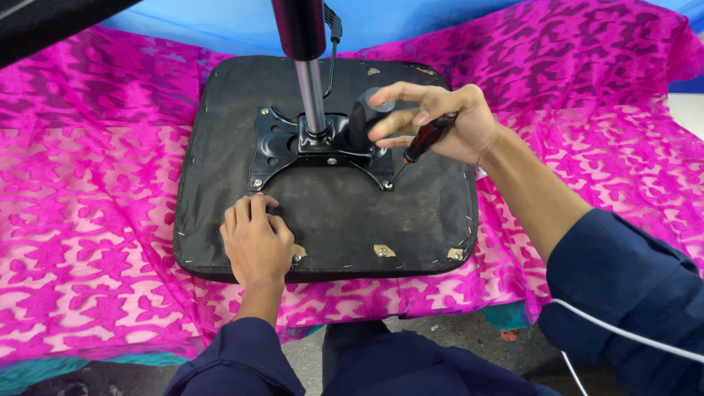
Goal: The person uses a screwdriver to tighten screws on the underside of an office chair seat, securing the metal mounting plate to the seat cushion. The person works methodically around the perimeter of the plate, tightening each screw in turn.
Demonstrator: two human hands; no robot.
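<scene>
An upturned black chair seat (pixel 411 220) lies on pink patterned cloth. A black metal mounting plate (pixel 275 147) with a chrome gas-lift column (pixel 312 92) is fixed at its centre. My right hand (pixel 447 121) grips a screwdriver with a dark red-and-black handle (pixel 429 136); its tip sits on a screw (pixel 387 185) at the plate's near right corner. My left hand (pixel 255 238) rests flat on the seat underside, fingers close together, just below the plate's near left corner.
The pink cloth (pixel 88 183) covers the work surface all round the seat, with blue fabric (pixel 220 22) behind. Small metal clips (pixel 383 251) line the seat's near edge. A white cable (pixel 623 334) crosses my right sleeve. My dark trousers are at the bottom.
</scene>
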